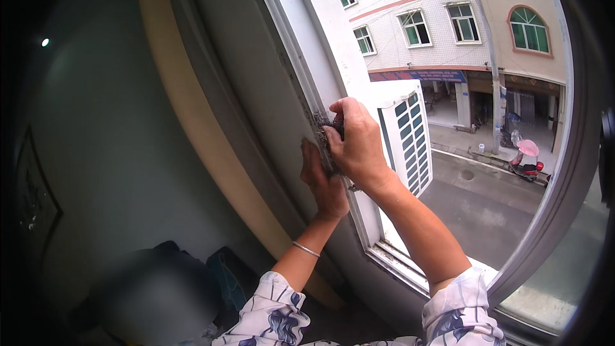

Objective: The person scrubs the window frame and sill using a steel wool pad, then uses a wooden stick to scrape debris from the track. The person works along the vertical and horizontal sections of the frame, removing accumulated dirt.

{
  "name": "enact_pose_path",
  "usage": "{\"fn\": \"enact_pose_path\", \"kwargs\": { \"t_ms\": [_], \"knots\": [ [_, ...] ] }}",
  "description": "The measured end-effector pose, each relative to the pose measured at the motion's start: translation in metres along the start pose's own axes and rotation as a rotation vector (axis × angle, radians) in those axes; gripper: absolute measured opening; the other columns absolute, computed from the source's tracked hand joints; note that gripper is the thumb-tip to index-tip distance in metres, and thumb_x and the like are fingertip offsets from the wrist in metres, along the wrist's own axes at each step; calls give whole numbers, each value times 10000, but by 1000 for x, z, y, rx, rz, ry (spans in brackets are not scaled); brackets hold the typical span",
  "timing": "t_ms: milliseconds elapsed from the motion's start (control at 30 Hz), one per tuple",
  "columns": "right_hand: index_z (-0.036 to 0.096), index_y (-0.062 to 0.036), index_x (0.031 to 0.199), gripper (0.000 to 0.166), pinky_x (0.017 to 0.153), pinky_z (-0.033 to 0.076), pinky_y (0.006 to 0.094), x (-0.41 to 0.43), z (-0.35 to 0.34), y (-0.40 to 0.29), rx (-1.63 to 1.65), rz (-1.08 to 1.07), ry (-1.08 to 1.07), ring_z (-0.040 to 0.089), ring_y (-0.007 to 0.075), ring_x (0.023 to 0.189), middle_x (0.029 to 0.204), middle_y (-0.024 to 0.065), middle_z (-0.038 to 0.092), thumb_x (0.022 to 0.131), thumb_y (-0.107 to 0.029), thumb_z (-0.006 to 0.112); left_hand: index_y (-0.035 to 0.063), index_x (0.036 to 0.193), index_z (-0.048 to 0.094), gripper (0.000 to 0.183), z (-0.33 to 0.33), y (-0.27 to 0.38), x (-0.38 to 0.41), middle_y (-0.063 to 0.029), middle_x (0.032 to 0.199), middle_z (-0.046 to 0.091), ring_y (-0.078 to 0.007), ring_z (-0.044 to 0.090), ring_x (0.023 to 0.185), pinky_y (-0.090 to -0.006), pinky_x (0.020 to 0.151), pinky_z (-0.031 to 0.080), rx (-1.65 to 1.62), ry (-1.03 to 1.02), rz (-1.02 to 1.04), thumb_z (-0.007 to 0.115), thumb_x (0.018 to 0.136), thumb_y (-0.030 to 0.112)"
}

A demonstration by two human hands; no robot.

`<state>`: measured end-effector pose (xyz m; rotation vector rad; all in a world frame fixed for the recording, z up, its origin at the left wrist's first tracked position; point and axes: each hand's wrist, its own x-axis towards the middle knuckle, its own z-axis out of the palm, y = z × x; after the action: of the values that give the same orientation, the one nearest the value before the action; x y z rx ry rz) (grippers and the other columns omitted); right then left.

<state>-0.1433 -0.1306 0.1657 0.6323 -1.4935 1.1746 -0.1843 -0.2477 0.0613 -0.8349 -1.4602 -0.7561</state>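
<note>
A dark, wiry clump (323, 120), which may be steel wool or a tangle of fine strands, lies against the inner edge of the white window frame (307, 57). My right hand (358, 142) is closed around part of it, thumb and fingers bent, just inside the open window. Below and to the left, my left hand (323, 185) rests against the wall edge beside the frame, fingers stretched upward. I see nothing held in it. Loose dark bits (354, 187) cling to the frame under my right wrist.
The lower window track (399, 259) runs beneath my forearms. An outdoor air-conditioner unit (413, 139) stands outside, above a street (461, 202) with a red scooter (526, 168). A tan vertical trim (192, 125) borders the dim room, where a blurred dark object (153, 293) sits low left.
</note>
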Motion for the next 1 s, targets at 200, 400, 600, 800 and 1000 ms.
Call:
{"fn": "enact_pose_path", "kwargs": {
  "t_ms": [200, 400, 600, 800, 1000],
  "knots": [
    [552, 25, 1103, 391, 779, 521, 434, 121, 12, -29, -64, -249, 127, 654, 350, 796, 823, 168, 631, 771, 33, 757, -102, 1526, 275, 724, 3, 4, 5, -352, 1574, 278, -529, 296, 1439, -577, 1197, 200, 7, -26, 11, 319, 1041, 434],
    [683, 42, 1018, 237, 846, 572, 442, 290, 23, -66, -195, -241, 262, 683, 367, 988, 982, 212, 699, 824, -94, 706, -91, 1531, 286, 715, 22, 4, -8, -341, 1580, 291, -485, 296, 1454, -530, 1189, 199, -4, -3, -32, 354, 1027, 411],
    [696, 53, 957, 243, 776, 594, 435, 392, 26, -138, -235, -74, 190, 737, 357, 874, 938, 245, 730, 804, -133, 731, -71, 1507, 341, 683, 3, 8, -17, -313, 1564, 344, -448, 331, 1436, -526, 1167, 185, 60, 0, -42, 344, 1039, 426],
    [736, 19, 963, 223, 691, 577, 392, 333, 12, -116, -285, 67, 26, 738, 283, 756, 870, 204, 735, 828, -157, 714, -62, 1493, 375, 658, 13, 9, -17, -293, 1555, 374, -428, 351, 1433, -506, 1162, 197, 45, 28, -43, 345, 1047, 420],
    [628, 41, 1050, 279, 839, 548, 393, 118, -6, -43, -207, 72, -150, 722, 298, 893, 927, 203, 718, 851, -104, 759, -75, 1515, 345, 662, 1, 8, -14, -299, 1577, 341, -437, 318, 1461, -500, 1176, 181, 42, 3, -47, 390, 1029, 373]
  ]
}}
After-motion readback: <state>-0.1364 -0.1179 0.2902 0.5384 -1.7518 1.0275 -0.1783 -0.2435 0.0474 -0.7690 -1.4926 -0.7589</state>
